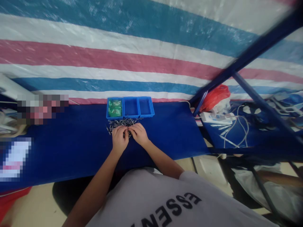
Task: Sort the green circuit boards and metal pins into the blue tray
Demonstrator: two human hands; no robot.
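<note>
Pins (118, 122) | piled on our worktop (71, 142), by the bins (132, 117) | we judge them light, stiff, slippery; best pinched mid-length | left hand (120, 137), right hand (140, 135): grip narrow, we can't tell what's held

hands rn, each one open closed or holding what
Left hand: fingers curled at the pile of small pieces; any hold cannot be told.
Right hand: fingers bent close to the left's; any hold cannot be told.

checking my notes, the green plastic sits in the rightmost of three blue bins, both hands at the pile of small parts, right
Not the rightmost: the head view shows the green plastic in the leftmost blue bin; the rest holds.
</note>
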